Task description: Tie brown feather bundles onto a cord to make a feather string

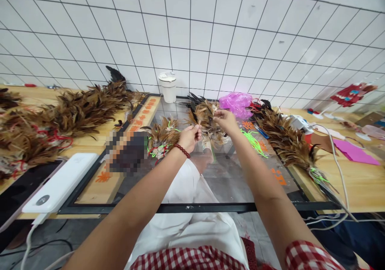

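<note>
Both my arms reach out over a glass tabletop [228, 182]. My left hand [190, 137], with a red bead bracelet on the wrist, is closed around the stems of a small bunch of brown feathers [203, 117]. My right hand [225, 119] pinches the same bunch from the right, fingers pressed together. Just left of my left hand lies a feather bundle tied with green cord [161, 140] on the glass.
Large piles of brown feathers lie on the left wooden table [69, 115] and along the right [285, 140]. A white cup [168, 86] stands by the tiled wall. A white power bank [60, 182], a pink plastic bag [236, 103], green cords [255, 144] and pink paper [355, 152] lie around.
</note>
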The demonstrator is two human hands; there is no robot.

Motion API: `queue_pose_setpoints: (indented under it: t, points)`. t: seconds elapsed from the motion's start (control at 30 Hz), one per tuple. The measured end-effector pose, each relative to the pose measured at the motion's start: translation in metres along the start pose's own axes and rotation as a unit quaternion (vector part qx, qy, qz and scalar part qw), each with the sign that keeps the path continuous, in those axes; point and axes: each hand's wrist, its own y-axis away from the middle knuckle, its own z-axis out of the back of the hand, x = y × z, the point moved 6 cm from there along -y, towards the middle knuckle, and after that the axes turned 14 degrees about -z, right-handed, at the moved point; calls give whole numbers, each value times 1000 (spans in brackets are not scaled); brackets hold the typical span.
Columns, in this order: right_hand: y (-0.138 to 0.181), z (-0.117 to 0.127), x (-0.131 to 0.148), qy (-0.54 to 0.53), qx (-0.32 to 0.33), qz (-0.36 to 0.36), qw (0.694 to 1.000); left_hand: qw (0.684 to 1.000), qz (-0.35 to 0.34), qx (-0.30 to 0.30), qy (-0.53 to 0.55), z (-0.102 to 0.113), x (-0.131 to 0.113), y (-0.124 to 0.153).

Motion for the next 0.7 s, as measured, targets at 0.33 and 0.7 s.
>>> queue_pose_setpoints:
  t: [0.33, 0.7]
  points:
    - [44, -43, -9, -155, 417, -166, 880, 965, 180, 188, 31, -18, 20, 15]
    - [24, -45, -8, -213, 263, -155, 928, 990, -115, 58, -52, -11, -2, 2]
